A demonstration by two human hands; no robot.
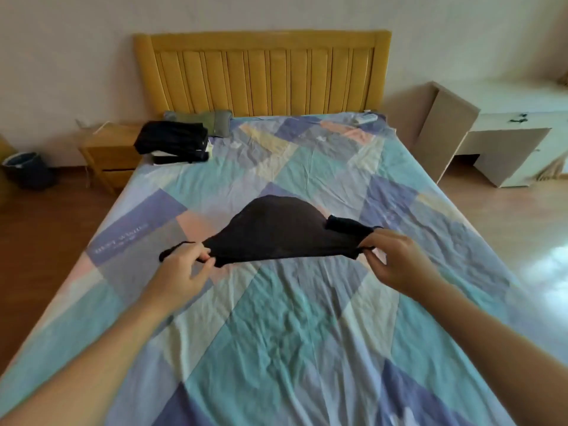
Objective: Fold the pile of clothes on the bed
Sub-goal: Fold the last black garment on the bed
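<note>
Mid-fold step: I'm holding a dark top [276,232] stretched out over the middle of the bed [307,318]. My left hand [181,272] pinches its left end, thumb and fingers curled round the bunched edge, with a thin strap looping out past my knuckles. My right hand [396,259] pinches the right end the same way, fingertips pressed together on the hem; a bit of white, maybe a label, shows just under them. The near edge is taut between both hands, and the far part bulges and drapes toward the sheet. Whether it is touching the sheet I cannot tell.

Looks like the spreading stage, not yet a fold. Next move, as I judge it: lower it flat on the sheet, smooth it, tuck the straps in, then fold in half. The thin fabric will likely sag and bunch, so both ends need to go down together.

Done stack [175,142]: dark folded clothes near the far left corner, beside a green pillow [215,119]. No other loose pile visible on the bed, so the task seems near its end.

Containers: a dark bin [24,167] on the floor at left, contents not visible. A nightstand [107,149] beside the bed, drawers closed. A white desk [507,133] at right, small dark thing on top, too small to tell.
</note>
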